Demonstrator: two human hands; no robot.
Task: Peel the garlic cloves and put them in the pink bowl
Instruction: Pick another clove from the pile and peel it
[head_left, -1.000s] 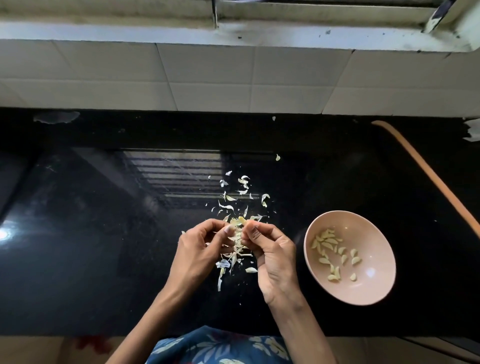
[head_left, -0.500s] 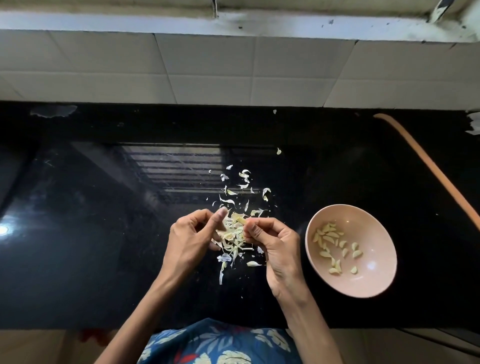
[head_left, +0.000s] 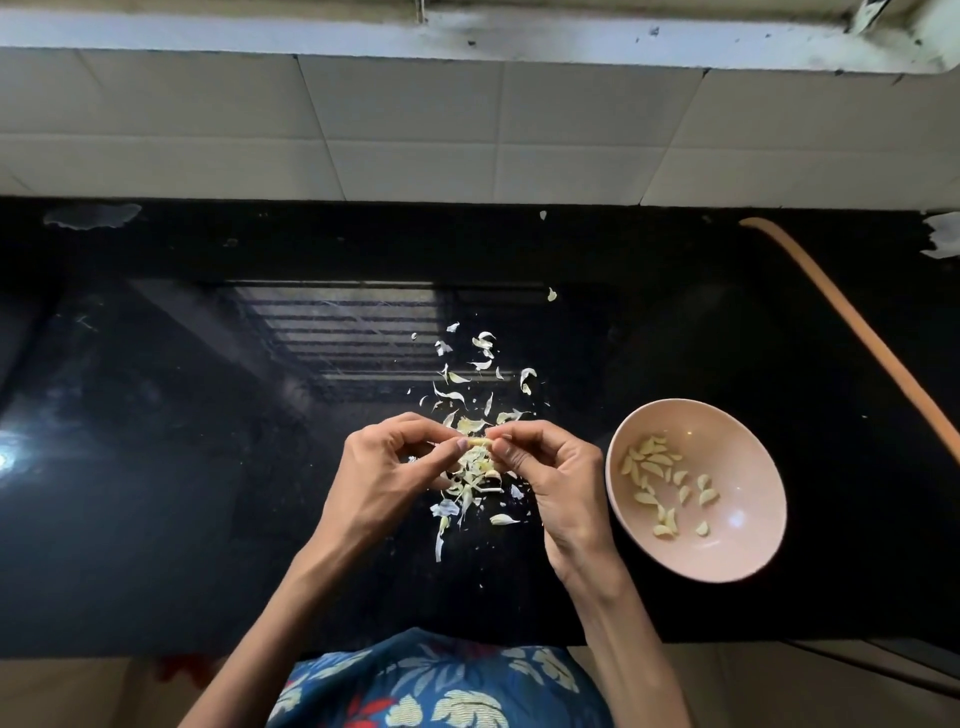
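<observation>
The black tabletop (head_left: 156, 493) stretches out from the left, glossy, with a glare spot at its far left edge; behind it runs a pale tiled wall (head_left: 395, 130). My left hand (head_left: 384, 467) is curled, its thumb and fingertips clamped on the left end of a small garlic clove (head_left: 479, 442); the clove lies roughly level between my two hands, held above the tabletop. Under and beyond it the garlic skins (head_left: 467, 395) lie scattered on the tabletop, thickest directly beneath my fingers, thinner toward the wall, a few loose flakes nearer to me. My right hand (head_left: 556, 467) pinches the clove's right end, fingers curled close around it; how much skin is left on the clove I cannot tell. Just beside that hand, to its right, stands the pink bowl (head_left: 753, 545), upright on the tabletop; the peeled cloves (head_left: 654, 462) lie inside, mostly on its left side. Further right a curved orange strip (head_left: 852, 322) crosses the tabletop; what it is I cannot tell. At the bottom edge, my blue patterned garment (head_left: 447, 686) shows.
</observation>
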